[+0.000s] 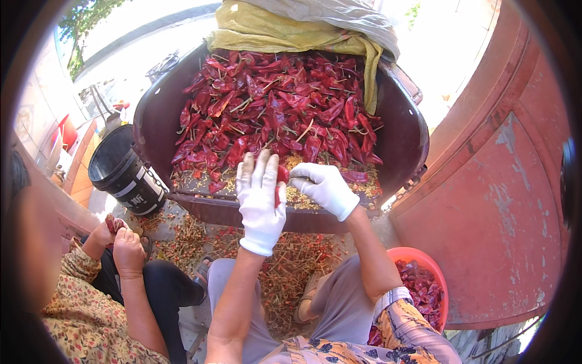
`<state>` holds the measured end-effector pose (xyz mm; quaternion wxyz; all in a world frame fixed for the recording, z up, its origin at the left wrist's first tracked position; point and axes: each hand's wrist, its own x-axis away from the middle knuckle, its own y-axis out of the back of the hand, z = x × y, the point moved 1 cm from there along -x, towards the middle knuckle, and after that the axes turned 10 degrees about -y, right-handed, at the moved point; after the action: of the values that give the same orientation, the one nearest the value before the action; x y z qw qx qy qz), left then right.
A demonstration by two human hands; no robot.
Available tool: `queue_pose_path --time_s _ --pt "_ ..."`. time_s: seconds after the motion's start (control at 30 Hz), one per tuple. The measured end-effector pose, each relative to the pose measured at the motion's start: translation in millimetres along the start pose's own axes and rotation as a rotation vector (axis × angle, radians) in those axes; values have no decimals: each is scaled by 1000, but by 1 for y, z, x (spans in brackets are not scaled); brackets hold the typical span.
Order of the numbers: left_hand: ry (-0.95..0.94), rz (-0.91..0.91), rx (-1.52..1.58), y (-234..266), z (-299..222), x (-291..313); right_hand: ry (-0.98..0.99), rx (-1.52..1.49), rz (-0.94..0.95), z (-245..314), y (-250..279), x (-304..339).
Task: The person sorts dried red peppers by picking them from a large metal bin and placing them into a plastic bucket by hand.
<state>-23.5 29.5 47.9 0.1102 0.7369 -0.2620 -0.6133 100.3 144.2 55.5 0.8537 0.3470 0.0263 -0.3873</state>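
Note:
My left hand [260, 203], in a white glove with greyed fingertips, is at the near edge of a dark trough-like cart [403, 115]. Its fingers are long and close together, and a dried red chili pepper [282, 175] shows between them and the thumb. Beside it, my right hand [327, 189], also gloved in white, is closed in a pinch close to that pepper. Whatever lies in its fingertips is too small to make out. A heap of dried red chili peppers [273, 112] with pale stems fills the cart, and yellow seeds [297, 197] lie scattered along its near side.
Yellow and grey sacks [273, 27] cover the cart's far end. A black bucket [124, 173] stands at left, near a seated co-worker's hands [124, 242] holding a pepper. At right are a red tub [439, 276] of peppers and a red metal panel [485, 212]. Stems [297, 261] litter the floor.

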Motion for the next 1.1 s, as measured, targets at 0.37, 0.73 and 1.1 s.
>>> queue_pose_path --time_s 0.37,0.73,1.1 --pt "712 51 964 -9 -6 14 -251 -618 -22 31 -11 4" --pt "937 220 1335 9 1 14 -491 -1114 188 28 -14 5" --pt "979 179 1708 9 4 16 -421 -1109 69 31 -25 -2"
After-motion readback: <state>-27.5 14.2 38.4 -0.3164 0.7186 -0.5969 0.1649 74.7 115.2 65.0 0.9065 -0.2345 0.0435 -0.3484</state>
